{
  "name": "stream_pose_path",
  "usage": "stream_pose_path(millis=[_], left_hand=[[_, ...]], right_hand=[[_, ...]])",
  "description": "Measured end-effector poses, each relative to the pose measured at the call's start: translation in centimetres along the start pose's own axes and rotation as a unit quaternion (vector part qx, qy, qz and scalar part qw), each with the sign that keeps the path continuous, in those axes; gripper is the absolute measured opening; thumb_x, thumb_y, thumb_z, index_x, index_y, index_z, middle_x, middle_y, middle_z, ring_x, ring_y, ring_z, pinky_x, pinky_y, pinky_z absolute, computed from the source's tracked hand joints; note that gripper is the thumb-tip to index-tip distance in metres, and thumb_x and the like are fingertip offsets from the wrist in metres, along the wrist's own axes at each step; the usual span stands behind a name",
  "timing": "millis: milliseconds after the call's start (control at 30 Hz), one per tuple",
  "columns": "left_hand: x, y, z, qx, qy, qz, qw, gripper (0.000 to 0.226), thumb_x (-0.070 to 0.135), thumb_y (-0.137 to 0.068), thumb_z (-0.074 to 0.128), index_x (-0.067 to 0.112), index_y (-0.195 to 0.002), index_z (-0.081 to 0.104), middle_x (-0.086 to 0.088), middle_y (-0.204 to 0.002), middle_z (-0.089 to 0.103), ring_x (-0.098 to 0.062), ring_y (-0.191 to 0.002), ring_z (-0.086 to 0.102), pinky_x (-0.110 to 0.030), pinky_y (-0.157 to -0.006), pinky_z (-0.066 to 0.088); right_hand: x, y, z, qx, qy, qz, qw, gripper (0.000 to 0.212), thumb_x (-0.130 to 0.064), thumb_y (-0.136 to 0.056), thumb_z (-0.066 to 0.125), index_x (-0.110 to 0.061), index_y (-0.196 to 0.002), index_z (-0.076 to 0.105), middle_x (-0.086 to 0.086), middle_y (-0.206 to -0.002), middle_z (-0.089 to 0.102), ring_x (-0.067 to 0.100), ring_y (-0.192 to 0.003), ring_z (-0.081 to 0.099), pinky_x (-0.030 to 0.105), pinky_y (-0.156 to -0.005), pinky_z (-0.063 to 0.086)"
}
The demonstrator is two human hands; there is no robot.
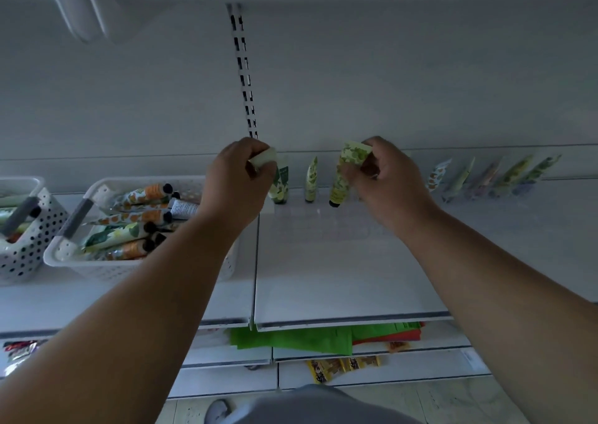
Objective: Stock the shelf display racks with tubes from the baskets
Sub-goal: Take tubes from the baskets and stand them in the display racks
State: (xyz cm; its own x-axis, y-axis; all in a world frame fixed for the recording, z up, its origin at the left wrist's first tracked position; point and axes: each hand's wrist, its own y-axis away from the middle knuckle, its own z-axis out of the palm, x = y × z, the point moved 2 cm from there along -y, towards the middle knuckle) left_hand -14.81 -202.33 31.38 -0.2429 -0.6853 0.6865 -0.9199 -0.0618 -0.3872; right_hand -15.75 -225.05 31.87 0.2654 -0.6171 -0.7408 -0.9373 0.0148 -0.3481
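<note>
My left hand (238, 179) pinches the flat end of a green-and-white tube (281, 181) that stands cap-down at the back of the white shelf (339, 271). My right hand (386, 181) grips the top of a yellow-green leaf-patterned tube (344, 173), also cap-down with its black cap near the shelf. Between them a third slim tube (311, 179) stands in a clear display rack (310, 211). A white perforated basket (106, 262) at the left holds several orange and green tubes with black caps.
A second white basket (22, 245) with a grey handle sits at the far left. Several more tubes (485, 177) lean in a row at the back right. A slotted upright (244, 74) runs up the back wall. Lower shelves carry green and yellow packets (291, 339).
</note>
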Motion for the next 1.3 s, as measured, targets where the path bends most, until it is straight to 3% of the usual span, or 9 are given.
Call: stream_pose_path(millis=[100, 333, 467, 633, 867, 1033, 1167, 1300], left_hand=[[-0.7, 0.9, 0.0, -0.001, 0.004, -0.02, 1.0, 0.014, 0.024, -0.087, 0.061, 0.025, -0.101, 0.061, 0.003, -0.094, 0.061, -0.014, -0.078, 0.059, -0.031, -0.068, 0.051], [-1.0, 2.3, 0.3, -0.003, -0.007, -0.044, 0.999, 0.014, 0.021, -0.089, 0.061, 0.025, -0.103, 0.06, 0.009, -0.096, 0.057, 0.005, -0.075, 0.052, -0.013, -0.057, 0.034], [-0.5, 2.2, 0.6, -0.011, 0.004, -0.041, 0.999, 0.016, 0.02, -0.09, 0.061, 0.024, -0.106, 0.061, 0.008, -0.098, 0.056, -0.006, -0.078, 0.055, -0.019, -0.061, 0.04], [-0.4, 2.1, 1.0, -0.014, -0.003, -0.034, 0.999, 0.018, 0.021, -0.089, 0.062, 0.022, -0.107, 0.062, 0.008, -0.097, 0.056, -0.01, -0.078, 0.055, -0.022, -0.065, 0.04], [-0.4, 2.5, 1.0, -0.019, -0.011, -0.042, 0.999, 0.018, 0.022, -0.089, 0.062, 0.023, -0.107, 0.062, 0.01, -0.094, 0.056, 0.004, -0.074, 0.051, -0.014, -0.058, 0.035], [-0.3, 2.5, 1.0, -0.02, -0.012, -0.035, 0.999, 0.02, 0.023, -0.089, 0.063, 0.022, -0.108, 0.063, 0.009, -0.095, 0.058, 0.002, -0.074, 0.052, -0.015, -0.058, 0.036], [-0.1, 2.7, 1.1, -0.022, -0.001, -0.042, 0.999, 0.022, 0.023, -0.088, 0.064, 0.023, -0.11, 0.063, 0.008, -0.094, 0.058, 0.002, -0.074, 0.052, -0.014, -0.059, 0.036], [0.2, 2.8, 1.2, -0.028, 0.002, -0.051, 0.998, 0.022, 0.023, -0.089, 0.064, 0.023, -0.111, 0.063, 0.013, -0.087, 0.054, 0.003, -0.071, 0.051, -0.014, -0.058, 0.035]], right_hand=[[-0.8, -1.4, 1.5, -0.001, 0.044, -0.034, 0.998, 0.017, -0.029, -0.088, 0.067, -0.014, -0.093, 0.063, -0.005, -0.071, 0.058, 0.015, -0.068, 0.055, 0.026, -0.058, 0.035], [-0.2, -3.4, 2.7, -0.013, 0.145, -0.065, 0.987, 0.02, -0.028, -0.09, 0.064, -0.013, -0.104, 0.065, 0.003, -0.088, 0.065, 0.022, -0.083, 0.059, 0.025, -0.065, 0.031], [0.4, -3.8, 2.8, -0.036, 0.171, -0.058, 0.983, 0.026, -0.026, -0.09, 0.065, -0.013, -0.112, 0.062, 0.007, -0.099, 0.068, 0.026, -0.09, 0.061, 0.029, -0.07, 0.043], [0.9, -4.3, 3.0, -0.087, 0.208, -0.055, 0.973, 0.026, -0.027, -0.092, 0.063, -0.011, -0.113, 0.061, 0.01, -0.097, 0.067, 0.028, -0.09, 0.06, 0.027, -0.067, 0.035], [1.0, -4.7, 2.7, -0.097, 0.22, -0.059, 0.969, 0.023, -0.029, -0.089, 0.065, -0.014, -0.108, 0.064, 0.006, -0.095, 0.067, 0.021, -0.081, 0.054, 0.025, -0.067, 0.031], [1.4, -4.1, 3.0, -0.107, 0.247, -0.084, 0.959, 0.025, -0.028, -0.089, 0.064, -0.012, -0.108, 0.065, 0.01, -0.102, 0.065, 0.029, -0.094, 0.059, 0.027, -0.069, 0.03], [1.3, -4.0, 3.3, -0.104, 0.246, -0.086, 0.96, 0.023, -0.028, -0.092, 0.061, -0.012, -0.106, 0.066, 0.005, -0.093, 0.056, 0.023, -0.087, 0.054, 0.027, -0.068, 0.029], [1.9, -4.1, 3.4, -0.113, 0.259, -0.074, 0.956, 0.016, -0.028, -0.091, 0.06, -0.014, -0.095, 0.068, 0.007, -0.093, 0.065, 0.027, -0.088, 0.058, 0.027, -0.066, 0.028]])
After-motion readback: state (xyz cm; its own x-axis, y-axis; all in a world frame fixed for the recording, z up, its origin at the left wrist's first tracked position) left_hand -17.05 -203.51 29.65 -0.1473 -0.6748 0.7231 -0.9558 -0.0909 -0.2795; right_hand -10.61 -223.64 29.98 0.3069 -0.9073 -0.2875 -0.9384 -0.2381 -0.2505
